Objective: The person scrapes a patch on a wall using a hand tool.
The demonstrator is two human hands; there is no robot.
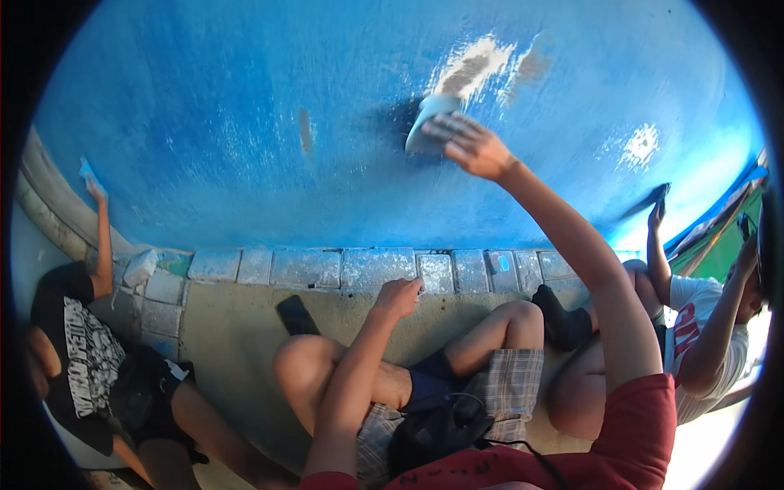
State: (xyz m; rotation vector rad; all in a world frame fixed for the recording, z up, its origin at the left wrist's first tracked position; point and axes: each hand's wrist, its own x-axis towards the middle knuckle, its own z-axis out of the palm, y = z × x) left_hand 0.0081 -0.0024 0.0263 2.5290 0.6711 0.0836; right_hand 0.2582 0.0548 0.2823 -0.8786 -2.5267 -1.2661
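Observation:
My right hand (pixel 474 146) is raised against the blue painted wall (pixel 214 79), blurred, with its fingers on a bent, pale grey-blue sheet (pixel 422 125) that looks like sandpaper. The sheet's top edge curls away from my fingers. Just above it, a worn patch (pixel 468 70) shows white and grey through the blue paint. My left hand (pixel 398 297) hangs past my bent knee, fingers curled, in front of the paving blocks; whether something small is between its fingertips I cannot tell. A dark smartphone (pixel 297 315) lies on the ground left of that hand.
A row of paint-marked paving blocks (pixel 306 267) runs along the wall's foot. At left, a person in a black shirt (pixel 73 355) holds a light-blue piece (pixel 84 166) to the wall. Close on my right sits another person in a white shirt (pixel 692 318), one hand near the wall.

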